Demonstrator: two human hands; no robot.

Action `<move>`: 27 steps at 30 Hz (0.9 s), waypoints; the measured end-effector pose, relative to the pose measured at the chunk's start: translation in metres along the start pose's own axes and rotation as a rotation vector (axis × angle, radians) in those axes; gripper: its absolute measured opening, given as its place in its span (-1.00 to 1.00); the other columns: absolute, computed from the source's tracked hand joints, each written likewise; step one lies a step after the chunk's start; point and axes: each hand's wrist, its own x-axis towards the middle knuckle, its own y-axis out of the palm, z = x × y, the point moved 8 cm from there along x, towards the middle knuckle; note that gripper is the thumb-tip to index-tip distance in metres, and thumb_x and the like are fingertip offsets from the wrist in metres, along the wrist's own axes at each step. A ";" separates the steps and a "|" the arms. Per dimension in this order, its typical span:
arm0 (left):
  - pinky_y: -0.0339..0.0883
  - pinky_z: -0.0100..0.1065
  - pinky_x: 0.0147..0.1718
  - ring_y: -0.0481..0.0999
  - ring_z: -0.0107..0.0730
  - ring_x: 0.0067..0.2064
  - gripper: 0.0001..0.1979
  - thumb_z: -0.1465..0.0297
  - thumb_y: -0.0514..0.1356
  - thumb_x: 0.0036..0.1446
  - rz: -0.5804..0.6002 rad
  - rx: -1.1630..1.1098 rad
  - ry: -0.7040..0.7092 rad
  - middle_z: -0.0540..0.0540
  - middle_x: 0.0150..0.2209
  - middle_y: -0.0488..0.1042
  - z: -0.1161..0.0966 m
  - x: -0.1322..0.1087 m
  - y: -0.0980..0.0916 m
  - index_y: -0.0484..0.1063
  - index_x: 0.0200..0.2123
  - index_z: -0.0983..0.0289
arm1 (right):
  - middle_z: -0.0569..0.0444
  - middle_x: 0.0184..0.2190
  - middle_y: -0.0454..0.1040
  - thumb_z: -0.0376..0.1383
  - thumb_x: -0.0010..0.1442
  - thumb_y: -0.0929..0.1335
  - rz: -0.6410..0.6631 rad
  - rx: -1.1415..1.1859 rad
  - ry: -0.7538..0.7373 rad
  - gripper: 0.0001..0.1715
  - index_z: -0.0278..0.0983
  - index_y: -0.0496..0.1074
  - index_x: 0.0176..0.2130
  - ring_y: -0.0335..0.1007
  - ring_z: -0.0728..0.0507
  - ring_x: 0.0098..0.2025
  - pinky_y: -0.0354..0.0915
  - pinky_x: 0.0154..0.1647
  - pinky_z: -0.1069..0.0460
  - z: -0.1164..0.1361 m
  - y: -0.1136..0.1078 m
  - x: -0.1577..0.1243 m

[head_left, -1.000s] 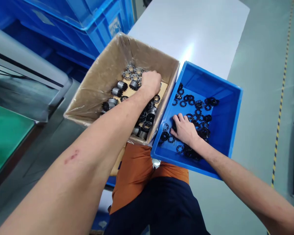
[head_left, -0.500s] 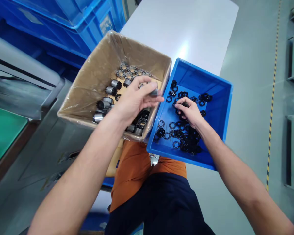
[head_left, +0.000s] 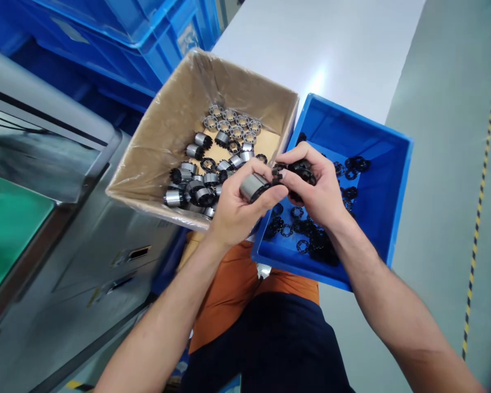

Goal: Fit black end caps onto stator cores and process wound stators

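Observation:
My left hand (head_left: 235,210) is closed round a silver metal cylinder part (head_left: 251,187) with a black toothed end. My right hand (head_left: 317,191) pinches a black toothed plastic ring (head_left: 300,171) and holds it against that end. Both hands meet above the gap between a plastic-lined cardboard box (head_left: 163,147) holding several silver and black cylinder parts (head_left: 207,183) and a blue plastic bin (head_left: 387,207) with several loose black rings (head_left: 311,240). Both containers rest on my lap.
A white tabletop (head_left: 323,49) lies behind the box and bin. Stacked blue crates (head_left: 118,38) stand at the upper left. A grey machine housing (head_left: 45,142) with a green surface (head_left: 8,224) is at the left. Grey floor with a yellow-black stripe (head_left: 480,213) runs on the right.
My left hand lifted a cylinder part out of the box and my right hand lifted a ring out of the bin. The two hands came together in front of me.

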 end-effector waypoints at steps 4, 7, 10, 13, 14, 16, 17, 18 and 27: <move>0.26 -0.31 -0.51 0.40 -0.43 -0.47 -0.48 -0.23 0.32 0.52 -0.073 -0.138 -0.110 -0.01 -0.31 0.43 0.010 0.001 -0.002 0.45 -0.06 0.11 | 0.06 -0.14 0.67 0.01 0.43 0.64 -0.006 -0.097 -0.096 -0.69 -0.12 0.69 -0.04 0.68 -0.21 -0.07 0.70 -0.06 -0.12 0.012 0.000 -0.009; 0.13 -0.36 -0.60 0.32 -0.50 -0.59 -0.38 -0.35 0.17 0.57 -0.103 -0.085 -0.144 -0.07 -0.43 0.34 0.016 0.000 0.002 0.40 -0.07 0.10 | 0.08 -0.16 0.68 -0.05 0.49 0.60 0.012 -0.141 -0.147 -0.75 -0.15 0.72 -0.02 0.69 -0.19 -0.10 0.70 0.06 -0.15 0.020 0.003 -0.014; -0.03 -0.37 -0.66 0.20 -0.52 -0.67 -0.29 -0.44 0.05 0.55 -0.103 -0.063 -0.131 -0.12 -0.56 0.22 0.018 -0.003 0.008 0.45 0.01 0.08 | 0.09 -0.14 0.68 -0.15 0.52 0.57 0.013 -0.180 -0.191 -0.86 -0.14 0.72 0.00 0.67 -0.18 -0.09 0.68 0.10 -0.15 0.025 0.007 -0.017; -0.05 -0.36 -0.67 0.13 -0.50 -0.66 -0.26 -0.46 -0.01 0.55 -0.103 -0.062 -0.134 -0.12 -0.59 0.14 0.018 -0.006 0.010 0.49 0.08 0.06 | 0.08 -0.08 0.67 -0.24 0.52 0.53 -0.007 -0.229 -0.227 -0.86 -0.11 0.72 0.06 0.65 -0.20 -0.01 0.67 0.19 -0.17 0.026 0.009 -0.020; -0.05 -0.35 -0.66 0.12 -0.50 -0.65 -0.26 -0.45 -0.02 0.56 -0.092 -0.060 -0.141 -0.11 -0.58 0.12 0.017 -0.006 0.010 0.50 0.08 0.06 | 0.08 -0.07 0.67 -0.24 0.51 0.53 -0.018 -0.241 -0.237 -0.85 -0.10 0.71 0.05 0.65 -0.21 0.00 0.67 0.21 -0.18 0.026 0.010 -0.021; -0.02 -0.34 -0.65 0.13 -0.47 -0.62 -0.28 -0.43 0.02 0.56 -0.057 -0.064 -0.150 -0.09 -0.54 0.13 0.015 -0.006 0.011 0.51 0.08 0.06 | 0.07 -0.08 0.67 -0.23 0.51 0.51 -0.035 -0.254 -0.247 -0.88 -0.10 0.71 0.02 0.64 -0.21 -0.01 0.68 0.20 -0.19 0.025 0.010 -0.022; 0.03 -0.33 -0.63 0.17 -0.46 -0.59 -0.32 -0.40 0.06 0.57 -0.035 -0.071 -0.155 -0.06 -0.49 0.18 0.014 -0.006 0.011 0.52 0.09 0.06 | 0.07 -0.09 0.67 -0.22 0.53 0.51 -0.043 -0.258 -0.253 -0.90 -0.10 0.71 0.00 0.64 -0.22 -0.03 0.68 0.18 -0.19 0.026 0.011 -0.023; 0.10 -0.32 -0.61 0.22 -0.44 -0.54 -0.38 -0.35 0.12 0.58 -0.012 -0.088 -0.158 -0.03 -0.43 0.25 0.013 -0.006 0.011 0.52 0.10 0.07 | 0.06 -0.10 0.67 -0.21 0.54 0.51 -0.049 -0.260 -0.262 -0.91 -0.10 0.71 -0.01 0.64 -0.22 -0.03 0.68 0.16 -0.20 0.027 0.011 -0.024; 0.17 -0.27 -0.54 0.22 -0.41 -0.51 -0.52 -0.21 0.16 0.65 0.041 -0.180 -0.107 -0.03 -0.32 0.29 0.013 -0.006 0.012 0.48 0.19 0.04 | 0.09 -0.14 0.74 -0.36 0.55 0.50 -0.029 -0.282 -0.566 -0.85 -0.12 0.71 0.01 0.68 -0.19 -0.10 0.58 -0.01 -0.16 0.041 0.013 -0.029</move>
